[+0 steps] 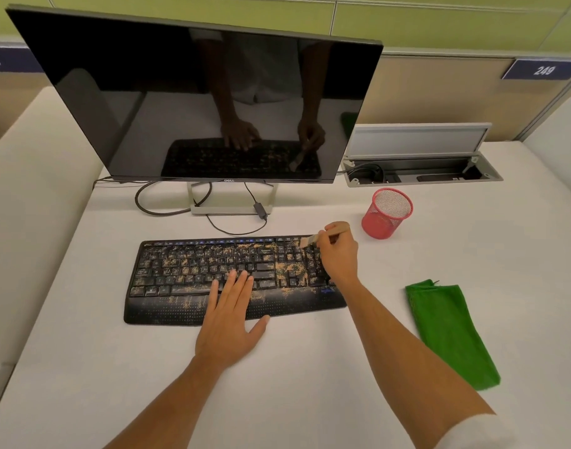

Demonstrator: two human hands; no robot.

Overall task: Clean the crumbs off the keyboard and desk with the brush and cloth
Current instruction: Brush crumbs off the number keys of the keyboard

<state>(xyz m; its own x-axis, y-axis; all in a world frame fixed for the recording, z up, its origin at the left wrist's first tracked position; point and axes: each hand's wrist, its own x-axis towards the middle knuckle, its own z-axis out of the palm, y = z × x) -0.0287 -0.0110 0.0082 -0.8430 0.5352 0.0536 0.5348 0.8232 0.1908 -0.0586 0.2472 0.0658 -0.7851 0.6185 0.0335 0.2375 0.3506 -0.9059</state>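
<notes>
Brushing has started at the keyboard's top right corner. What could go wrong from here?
1. The right hand holds the brush at the keyboard edge, so strokes may flick crumbs onto the desk or toward the red cup.
2. The left hand lies flat on crumbed keys and may press crumbs between them.
3. The cloth lies nearby and could catch stray crumbs.

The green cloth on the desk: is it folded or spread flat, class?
Folded. The green cloth lies as a long narrow strip, thick at its edges, on the desk, right of the keyboard, untouched.
</notes>
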